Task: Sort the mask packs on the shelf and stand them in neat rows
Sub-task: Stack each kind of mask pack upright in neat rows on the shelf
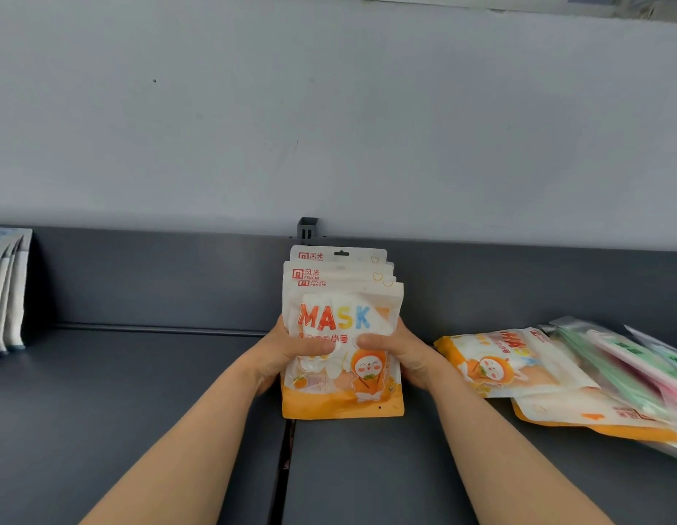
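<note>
A stack of several orange-and-white mask packs (342, 297) stands upright on the dark grey shelf (140, 392), near the seam between two shelf boards. My left hand (287, 352) grips the stack's left side, thumb across the front pack. My right hand (399, 354) grips the right side, thumb also on the front. The front pack shows "MASK" in coloured letters and a cartoon figure. More orange packs (507, 365) lie flat at the right.
Green and pink mask packs (632, 369) lie in a loose pile at the far right, over the orange ones. Several white-and-blue packs (5, 293) stand in a row at the far left. A grey back panel (159, 278) and a small bracket (307, 227) rise behind the shelf.
</note>
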Demonstrator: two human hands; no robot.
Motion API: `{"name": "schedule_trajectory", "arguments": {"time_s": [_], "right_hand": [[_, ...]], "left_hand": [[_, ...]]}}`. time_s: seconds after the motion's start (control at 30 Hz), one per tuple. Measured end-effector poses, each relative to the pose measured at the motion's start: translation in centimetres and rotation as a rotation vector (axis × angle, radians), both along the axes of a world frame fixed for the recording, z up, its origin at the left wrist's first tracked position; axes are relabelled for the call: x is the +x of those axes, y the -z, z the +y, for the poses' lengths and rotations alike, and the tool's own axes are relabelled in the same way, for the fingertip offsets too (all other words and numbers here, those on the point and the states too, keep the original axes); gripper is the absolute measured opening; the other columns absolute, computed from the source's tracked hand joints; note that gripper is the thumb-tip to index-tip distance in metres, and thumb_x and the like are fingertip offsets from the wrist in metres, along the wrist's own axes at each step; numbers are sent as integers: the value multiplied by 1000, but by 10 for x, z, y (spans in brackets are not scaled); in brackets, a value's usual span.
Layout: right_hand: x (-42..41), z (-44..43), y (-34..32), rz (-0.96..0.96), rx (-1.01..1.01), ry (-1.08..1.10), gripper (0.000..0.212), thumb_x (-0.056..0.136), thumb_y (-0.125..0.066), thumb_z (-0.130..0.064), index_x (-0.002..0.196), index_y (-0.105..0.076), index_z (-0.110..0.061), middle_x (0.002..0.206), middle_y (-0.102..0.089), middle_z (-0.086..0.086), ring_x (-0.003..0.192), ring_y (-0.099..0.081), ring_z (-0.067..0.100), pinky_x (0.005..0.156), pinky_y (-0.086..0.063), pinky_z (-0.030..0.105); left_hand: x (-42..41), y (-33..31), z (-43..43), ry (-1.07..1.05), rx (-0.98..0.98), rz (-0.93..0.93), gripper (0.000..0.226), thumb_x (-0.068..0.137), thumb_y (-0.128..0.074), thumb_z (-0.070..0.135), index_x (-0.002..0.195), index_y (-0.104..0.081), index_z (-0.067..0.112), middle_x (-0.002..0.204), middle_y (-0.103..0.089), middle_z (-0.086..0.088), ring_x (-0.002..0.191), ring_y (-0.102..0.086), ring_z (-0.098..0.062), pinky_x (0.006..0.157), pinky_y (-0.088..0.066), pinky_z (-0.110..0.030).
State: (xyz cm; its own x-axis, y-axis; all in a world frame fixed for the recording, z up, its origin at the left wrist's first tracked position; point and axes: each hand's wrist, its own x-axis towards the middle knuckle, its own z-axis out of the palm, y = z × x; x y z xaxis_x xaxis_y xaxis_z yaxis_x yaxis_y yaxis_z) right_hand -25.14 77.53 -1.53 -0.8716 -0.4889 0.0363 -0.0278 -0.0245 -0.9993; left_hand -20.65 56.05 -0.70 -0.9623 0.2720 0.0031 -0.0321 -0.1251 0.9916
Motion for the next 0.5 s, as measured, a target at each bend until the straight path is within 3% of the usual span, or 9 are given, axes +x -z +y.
{"name": "schedule_trajectory", "arguments": {"time_s": [0.2,0.33,0.5], "right_hand": [[4,3,-1,35,-54,20,74,69,-78,-15,133,-42,-25,124,-65,7,109,-67,24,81,-59,38],[10,1,-8,98,-56,20,91,64,-87,-19,139,-36,-23,130,-61,8,114,-64,25,88,-57,45],[26,-9,-7,100,40,-38,76,74,-80,-5,137,-41,-23,125,-65,5,109,-67,20,81,-59,35]], "left_hand": [[1,-6,0,-27,-42,67,75,67,-85,4,131,-49,17,115,-71,-10,104,-70,-29,83,-58,-47],[14,-25,-6,-48,-111,177,67,71,-79,-3,126,-50,21,113,-72,-7,101,-71,-25,75,-60,-38],[38,-15,-23,-88,-216,146,62,70,-82,1,124,-54,16,111,-73,-6,100,-71,-25,86,-58,-46]]}}
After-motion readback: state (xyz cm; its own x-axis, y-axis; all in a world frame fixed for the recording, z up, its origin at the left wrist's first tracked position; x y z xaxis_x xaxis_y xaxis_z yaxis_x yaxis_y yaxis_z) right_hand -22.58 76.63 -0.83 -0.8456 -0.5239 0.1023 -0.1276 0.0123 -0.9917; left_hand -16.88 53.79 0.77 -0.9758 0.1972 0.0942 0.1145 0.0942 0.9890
